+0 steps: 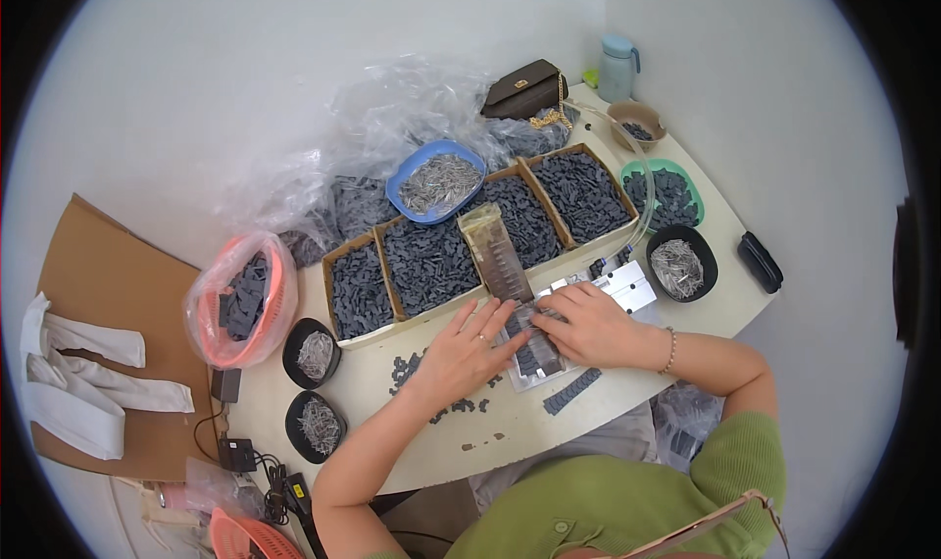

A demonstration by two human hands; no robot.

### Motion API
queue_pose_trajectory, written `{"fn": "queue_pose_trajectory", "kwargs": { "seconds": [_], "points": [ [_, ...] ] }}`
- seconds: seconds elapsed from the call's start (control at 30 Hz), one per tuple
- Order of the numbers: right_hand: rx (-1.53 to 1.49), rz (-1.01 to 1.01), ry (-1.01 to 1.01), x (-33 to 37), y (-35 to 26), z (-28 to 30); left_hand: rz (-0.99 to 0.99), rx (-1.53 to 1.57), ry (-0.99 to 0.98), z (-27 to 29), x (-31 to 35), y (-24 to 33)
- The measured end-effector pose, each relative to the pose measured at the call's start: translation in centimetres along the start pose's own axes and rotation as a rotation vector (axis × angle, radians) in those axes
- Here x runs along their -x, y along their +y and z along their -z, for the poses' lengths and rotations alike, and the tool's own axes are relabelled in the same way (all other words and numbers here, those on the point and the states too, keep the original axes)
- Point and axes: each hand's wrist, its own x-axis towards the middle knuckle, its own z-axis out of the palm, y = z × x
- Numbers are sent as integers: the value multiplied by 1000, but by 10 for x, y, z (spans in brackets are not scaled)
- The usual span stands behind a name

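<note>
A metal jig (642, 286) lies at the table's front, with a long, clear, brownish ridged strip (498, 260) running over it toward the boxes. My left hand (469, 348) rests at the strip's left edge, fingers spread and thumb reaching across its near end. From the right, my right hand (598, 326) grips the strip with bent fingers; its fingertips are partly hidden. Dark grey parts show in the jig under the strip's near end. Beside the jig lies a row of joined grey pieces (571, 391). Loose grey pieces (407, 370) are scattered near my left hand.
Behind the jig stands a divided cardboard box (397, 314) of grey parts. A blue tray (438, 147) of metal pins sits on it. Black bowls (708, 284) of pins flank the work. A pink basket (287, 309) is left; a green tray (698, 198) and black case (760, 262) are right.
</note>
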Motion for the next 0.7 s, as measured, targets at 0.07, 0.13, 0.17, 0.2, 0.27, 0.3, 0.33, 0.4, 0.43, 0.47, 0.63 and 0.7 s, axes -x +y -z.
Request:
{"fn": "queue_pose_trajectory", "kwargs": {
  "seconds": [0.07,0.13,0.17,0.2,0.27,0.3,0.33,0.4,0.43,0.47,0.63,0.7],
  "points": [
    [14,6,1,-3,3,-4,98,77,44,-4,2,11],
    [33,14,-16,-4,4,-6,222,176,126,-17,5,25],
    [43,3,-39,-5,4,-6,243,189,134,-19,5,30],
    [53,-7,-62,-6,3,-6,265,202,142,-21,4,35],
    [64,-28,-105,-7,4,-5,292,212,143,-24,3,41],
    [66,-38,-125,-7,5,-3,296,208,136,-24,2,44],
    [68,-48,-145,-7,5,-2,300,205,129,-25,2,46],
    [66,-34,-107,-5,6,-1,309,202,106,-26,3,51],
    [65,-26,-88,-4,6,0,314,201,95,-27,4,54],
    [74,-14,-69,-2,5,1,319,204,86,-27,5,58],
    [58,-13,-45,7,1,1,356,220,77,-22,6,73],
    [50,-11,-29,6,2,0,402,227,97,-21,5,72]
  ]
}}
